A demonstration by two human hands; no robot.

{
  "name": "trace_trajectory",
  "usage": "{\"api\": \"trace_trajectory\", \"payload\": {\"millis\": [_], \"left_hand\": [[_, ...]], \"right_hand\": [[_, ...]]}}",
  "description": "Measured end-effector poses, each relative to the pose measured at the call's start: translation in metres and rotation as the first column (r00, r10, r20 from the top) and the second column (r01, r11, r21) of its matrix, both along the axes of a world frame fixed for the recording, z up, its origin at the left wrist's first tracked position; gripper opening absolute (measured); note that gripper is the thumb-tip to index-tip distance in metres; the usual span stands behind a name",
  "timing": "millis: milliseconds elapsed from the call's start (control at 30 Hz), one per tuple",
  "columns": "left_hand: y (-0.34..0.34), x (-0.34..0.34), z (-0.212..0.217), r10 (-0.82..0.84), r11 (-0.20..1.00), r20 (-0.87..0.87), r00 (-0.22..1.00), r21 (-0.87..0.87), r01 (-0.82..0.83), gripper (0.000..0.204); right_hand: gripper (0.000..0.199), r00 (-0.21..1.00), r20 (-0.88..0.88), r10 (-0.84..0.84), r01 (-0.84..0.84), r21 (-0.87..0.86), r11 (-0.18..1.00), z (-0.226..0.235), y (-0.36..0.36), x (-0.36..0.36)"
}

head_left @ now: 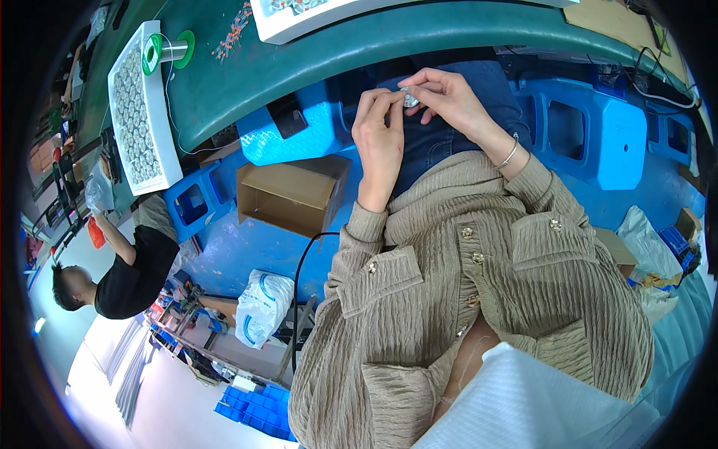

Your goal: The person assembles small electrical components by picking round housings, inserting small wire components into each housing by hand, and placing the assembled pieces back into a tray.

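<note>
A small round silvery part (pixel 410 99) is pinched between the fingertips of both hands, just off the near edge of the green table and above my lap. My left hand (pixel 379 133) has thumb and forefinger closed at its left side. From the right, my right hand (pixel 451 103) grips the same part with thumb and fingers. The fingers cover much of it, so its details are too small to tell. On the table to the left lies a white foam tray (pixel 163 120) filled with rows of similar round parts.
A green-flanged spool of solder wire (pixel 176 51) stands beside the foam tray, its loose wire trailing. Small red components (pixel 234 34) lie in a pile. Another white tray (pixel 299 28) sits farther back. Below are blue stools (pixel 598 135) and a cardboard box (pixel 288 196). A person (pixel 123 273) works at left.
</note>
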State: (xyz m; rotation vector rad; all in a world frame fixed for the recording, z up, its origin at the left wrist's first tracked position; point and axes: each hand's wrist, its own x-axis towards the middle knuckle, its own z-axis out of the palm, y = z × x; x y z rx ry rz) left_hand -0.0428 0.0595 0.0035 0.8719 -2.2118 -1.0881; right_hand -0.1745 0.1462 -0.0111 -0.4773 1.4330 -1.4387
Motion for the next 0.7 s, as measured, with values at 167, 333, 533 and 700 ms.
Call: {"api": "trace_trajectory", "payload": {"millis": [167, 333, 533, 700], "left_hand": [[0.005, -0.001, 0.004, -0.016, 0.999, 0.072, 0.997, -0.034, 0.018, 0.011], [0.007, 0.000, 0.003, -0.031, 0.985, 0.093, 0.995, -0.165, 0.046, 0.013], [-0.006, -0.005, 0.013, -0.015, 0.989, -0.038, 0.999, -0.145, 0.009, 0.018], [-0.022, 0.000, 0.017, 0.101, 0.992, 0.012, 0.995, 0.071, -0.102, 0.020]], "right_hand": [[0.018, 1.000, -0.001, 0.008, -0.008, -0.015, 1.000, -0.004, 0.000, -0.001], [0.016, 1.000, 0.000, 0.005, -0.005, -0.024, 1.000, -0.007, -0.001, -0.001], [0.020, 0.987, 0.160, -0.024, 0.027, -0.016, 0.999, 0.008, 0.003, -0.008], [0.031, 0.978, 0.033, 0.208, -0.202, -0.144, 0.969, 0.071, -0.004, -0.024]]}}
